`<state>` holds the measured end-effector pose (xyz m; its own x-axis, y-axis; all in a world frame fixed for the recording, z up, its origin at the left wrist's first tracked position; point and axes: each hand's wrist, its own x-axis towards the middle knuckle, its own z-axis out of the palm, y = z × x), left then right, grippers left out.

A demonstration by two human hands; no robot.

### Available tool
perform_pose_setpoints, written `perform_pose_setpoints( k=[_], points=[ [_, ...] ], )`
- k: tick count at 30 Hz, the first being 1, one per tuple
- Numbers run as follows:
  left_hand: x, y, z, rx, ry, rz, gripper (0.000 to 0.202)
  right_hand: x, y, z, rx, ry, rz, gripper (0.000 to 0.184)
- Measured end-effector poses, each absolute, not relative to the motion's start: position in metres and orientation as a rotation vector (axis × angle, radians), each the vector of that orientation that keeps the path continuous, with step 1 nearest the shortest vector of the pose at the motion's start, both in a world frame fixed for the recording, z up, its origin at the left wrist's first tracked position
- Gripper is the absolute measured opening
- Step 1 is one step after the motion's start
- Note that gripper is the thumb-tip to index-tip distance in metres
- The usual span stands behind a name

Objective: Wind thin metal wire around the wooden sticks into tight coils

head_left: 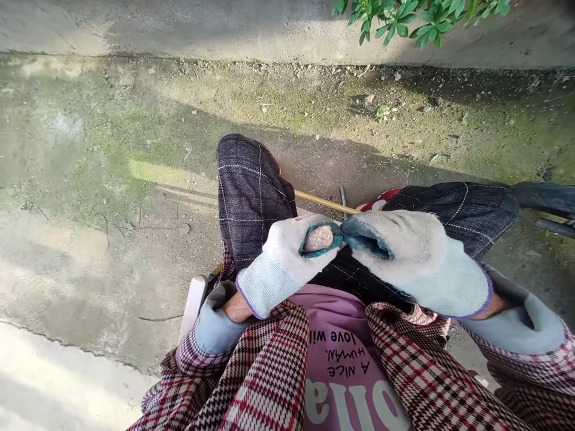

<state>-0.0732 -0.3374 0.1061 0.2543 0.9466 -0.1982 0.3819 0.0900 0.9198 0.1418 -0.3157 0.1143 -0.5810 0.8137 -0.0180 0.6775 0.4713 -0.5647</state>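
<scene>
My left hand (291,254), in a white work glove with dark teal coating on the palm side, is closed round a short, pale, rough piece with a blunt rounded end (320,238). It looks like the butt of a wooden handle, but most of it is hidden in the glove. My right hand (395,251), gloved the same way, is closed with thumb and fingertips pinched together against the left fingertips. Whatever those fingertips grip cannot be made out. Both hands meet above my lap, between the knees.
A thin yellowish stick (326,201) and a dark metal rod (344,200) lie beyond my hands, between my checked trouser legs (251,197). A white chair part (194,305) is at left. Mossy ground (135,149) runs to a concrete wall (224,27), with a leafy plant (413,18) above.
</scene>
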Motion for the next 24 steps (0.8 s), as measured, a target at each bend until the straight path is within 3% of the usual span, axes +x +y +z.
perform_pose_setpoints(
  k=[7, 11, 24],
  points=[
    [-0.072, -0.34, 0.102, 1.667, 1.357, 0.668, 0.012, 0.155, -0.319, 0.11, -1.39, -2.303, 0.926, 0.021],
    [-0.07, -0.345, 0.093, 1.862, 1.321, 0.634, 0.02, 0.155, -0.314, 0.109, -1.386, -2.257, 0.999, 0.013],
    [-0.057, -0.353, 0.084, 2.594, 1.107, 0.553, 0.022, 0.167, -0.307, 0.093, -1.301, -1.869, 1.728, 0.008]
  ],
)
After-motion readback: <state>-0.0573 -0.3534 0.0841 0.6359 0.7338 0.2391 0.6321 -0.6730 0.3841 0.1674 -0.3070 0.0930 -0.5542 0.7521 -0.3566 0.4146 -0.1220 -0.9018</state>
